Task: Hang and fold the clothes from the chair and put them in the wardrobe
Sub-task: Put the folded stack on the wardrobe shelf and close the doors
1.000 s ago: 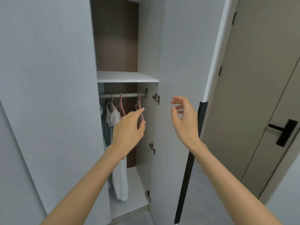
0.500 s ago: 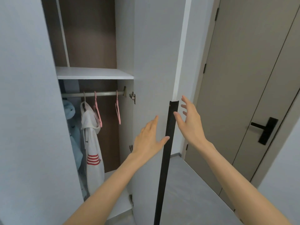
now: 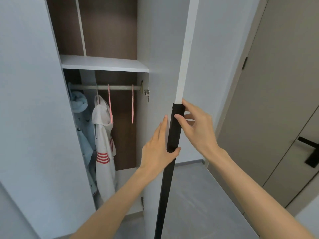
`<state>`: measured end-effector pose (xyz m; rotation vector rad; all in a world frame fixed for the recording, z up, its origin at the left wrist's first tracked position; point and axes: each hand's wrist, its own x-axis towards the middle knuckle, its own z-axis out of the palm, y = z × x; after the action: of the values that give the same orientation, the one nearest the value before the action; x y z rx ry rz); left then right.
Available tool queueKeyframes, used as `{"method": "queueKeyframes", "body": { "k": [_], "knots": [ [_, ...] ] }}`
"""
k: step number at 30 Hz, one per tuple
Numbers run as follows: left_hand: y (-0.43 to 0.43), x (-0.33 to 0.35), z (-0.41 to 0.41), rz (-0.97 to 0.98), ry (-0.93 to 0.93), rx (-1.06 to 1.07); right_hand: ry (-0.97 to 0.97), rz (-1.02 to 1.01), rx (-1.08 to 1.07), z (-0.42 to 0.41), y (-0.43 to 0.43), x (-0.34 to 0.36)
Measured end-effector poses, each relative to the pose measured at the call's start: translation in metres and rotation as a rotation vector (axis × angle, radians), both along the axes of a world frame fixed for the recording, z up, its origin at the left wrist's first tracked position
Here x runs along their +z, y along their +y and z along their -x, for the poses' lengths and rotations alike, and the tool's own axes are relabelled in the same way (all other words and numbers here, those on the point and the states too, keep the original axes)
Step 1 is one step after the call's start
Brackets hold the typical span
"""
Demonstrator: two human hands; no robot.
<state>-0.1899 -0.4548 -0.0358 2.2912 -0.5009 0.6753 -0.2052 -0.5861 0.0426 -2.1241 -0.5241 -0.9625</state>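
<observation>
The left hand (image 3: pixel 158 153) lies flat with straight fingers on the inner face of the white wardrobe door (image 3: pixel 162 49), its thumb across the long black handle strip (image 3: pixel 165 187), while the right hand (image 3: pixel 196 130) grips the top of this strip. Inside, a white hooded garment with red stripes (image 3: pixel 103 152) and a pale blue garment (image 3: pixel 80 106) hang on the metal rail (image 3: pixel 119 87) beside two empty pink hangers (image 3: pixel 132 104); the chair is not visible. If the door swings shut, the left fingers on its inner side may be trapped against the frame.
</observation>
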Motion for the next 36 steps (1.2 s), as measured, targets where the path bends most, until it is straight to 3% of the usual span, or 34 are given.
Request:
{"method": "queueKeyframes", "body": {
  "k": [16, 23, 27, 31, 36],
  "knots": [
    [0.152, -0.026, -0.003, 0.162, -0.007, 0.16, -0.191, -0.017, 0.25, -0.051, 0.154, -0.013],
    [0.251, -0.032, -0.05, 0.302, 0.001, 0.243, -0.105, -0.098, 0.365, -0.105, 0.26, -0.02],
    [0.299, -0.022, -0.086, 0.252, 0.085, 0.254, -0.103, -0.105, 0.327, -0.142, 0.31, -0.021],
    [0.337, -0.016, -0.12, 0.047, 0.141, 0.261, -0.052, -0.174, 0.351, -0.172, 0.339, -0.023],
    [0.368, -0.019, -0.165, -0.011, -0.098, 0.409, 0.008, -0.24, 0.321, -0.204, 0.368, -0.02]
  ]
}}
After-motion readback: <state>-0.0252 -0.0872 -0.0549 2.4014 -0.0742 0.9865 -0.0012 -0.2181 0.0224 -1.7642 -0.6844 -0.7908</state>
